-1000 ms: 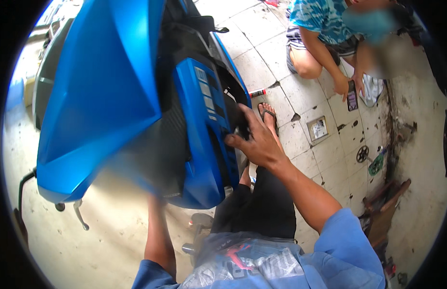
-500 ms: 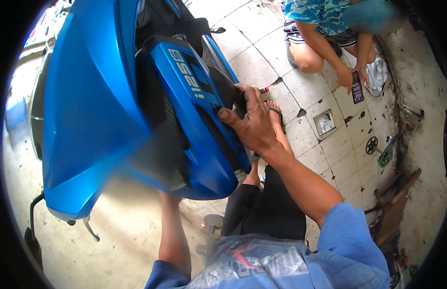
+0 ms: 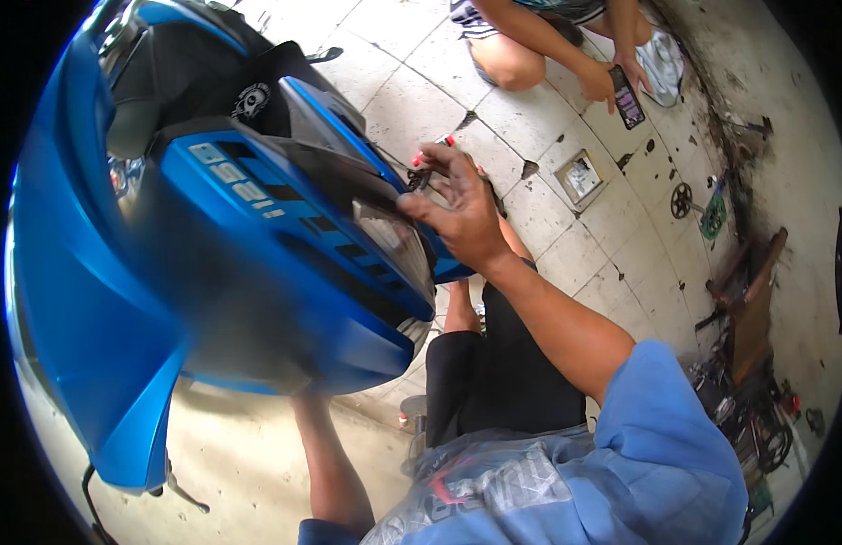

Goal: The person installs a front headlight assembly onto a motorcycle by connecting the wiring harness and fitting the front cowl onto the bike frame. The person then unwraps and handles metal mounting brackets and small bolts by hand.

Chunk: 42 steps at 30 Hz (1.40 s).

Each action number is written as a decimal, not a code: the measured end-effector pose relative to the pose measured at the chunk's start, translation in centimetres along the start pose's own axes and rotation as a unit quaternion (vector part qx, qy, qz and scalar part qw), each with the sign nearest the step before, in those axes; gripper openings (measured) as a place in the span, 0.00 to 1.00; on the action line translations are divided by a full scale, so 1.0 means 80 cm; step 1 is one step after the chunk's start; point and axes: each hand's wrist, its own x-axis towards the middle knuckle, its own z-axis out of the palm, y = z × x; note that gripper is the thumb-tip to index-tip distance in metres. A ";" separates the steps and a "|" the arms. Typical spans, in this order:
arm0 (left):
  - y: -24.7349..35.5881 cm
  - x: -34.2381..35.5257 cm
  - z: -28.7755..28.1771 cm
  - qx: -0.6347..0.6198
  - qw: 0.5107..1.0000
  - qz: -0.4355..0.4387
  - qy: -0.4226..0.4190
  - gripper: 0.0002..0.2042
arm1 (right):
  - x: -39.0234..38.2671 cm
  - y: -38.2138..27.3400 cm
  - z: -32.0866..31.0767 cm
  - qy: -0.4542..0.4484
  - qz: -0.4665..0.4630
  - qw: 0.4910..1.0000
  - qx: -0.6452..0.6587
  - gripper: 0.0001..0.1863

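Note:
A blue and black scooter body (image 3: 94,291) fills the left side, with dark glossy front bodywork and a black cloth with a white emblem (image 3: 267,82). My right hand (image 3: 457,204) is at the outer edge of a blue side panel (image 3: 239,200), its fingers apart and loosely curled; small dark parts show by the fingertips. My left forearm (image 3: 330,454) rises from below and disappears under the bodywork, so my left hand is hidden.
Another person (image 3: 512,64) squats at upper right on the tiled floor (image 3: 394,109), holding a phone (image 3: 627,95). A red-tipped tube (image 3: 444,142), a square floor fitting (image 3: 580,177), a sprocket (image 3: 682,200) and piled metal parts (image 3: 757,427) lie around to the right.
The bodywork appears turned, exposing more of the cloth and upper panel. My right hand has shifted slightly up, its fingers lifting from the panel's face. The other person appears higher in view.

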 end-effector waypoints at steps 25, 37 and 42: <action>-0.097 0.000 0.154 -0.259 0.933 -0.251 -0.005 0.24 | -0.071 0.177 -0.068 -0.163 0.328 0.877 0.310 0.36; -0.096 -0.006 0.152 -0.298 0.917 -0.266 -0.024 0.22 | -0.058 0.162 -0.071 -0.146 0.303 0.915 0.224 0.33; -0.093 0.011 0.159 -0.311 0.907 -0.281 -0.026 0.22 | -0.058 0.156 -0.056 -0.068 0.267 0.939 0.208 0.32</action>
